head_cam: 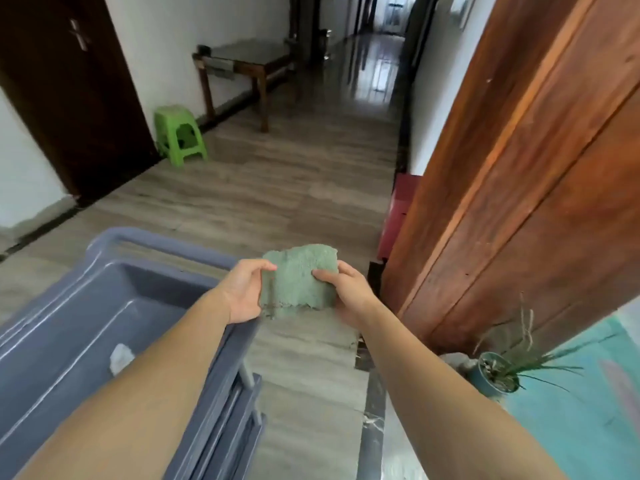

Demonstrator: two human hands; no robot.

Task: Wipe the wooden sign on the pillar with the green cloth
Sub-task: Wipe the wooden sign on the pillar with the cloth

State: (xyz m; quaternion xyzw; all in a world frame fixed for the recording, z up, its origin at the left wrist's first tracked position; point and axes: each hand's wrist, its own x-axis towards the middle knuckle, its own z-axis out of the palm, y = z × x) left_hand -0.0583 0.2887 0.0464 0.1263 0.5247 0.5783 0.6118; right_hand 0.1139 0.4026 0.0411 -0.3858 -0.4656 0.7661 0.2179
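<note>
A folded green cloth (298,278) is held up in front of me over the floor. My left hand (242,292) grips its left edge and my right hand (346,289) pinches its right edge, thumb on top. To the right rises a tall reddish-brown wooden panel (540,188) on the pillar, leaning across the view from lower middle to upper right; the cloth is a short way left of it and not touching it. No lettering on the wood is visible.
A grey plastic cart tray (104,306) sits at lower left under my left forearm. A green stool (180,133) and dark side table (242,67) stand down the hall. A potted plant (498,372) sits at the panel's base.
</note>
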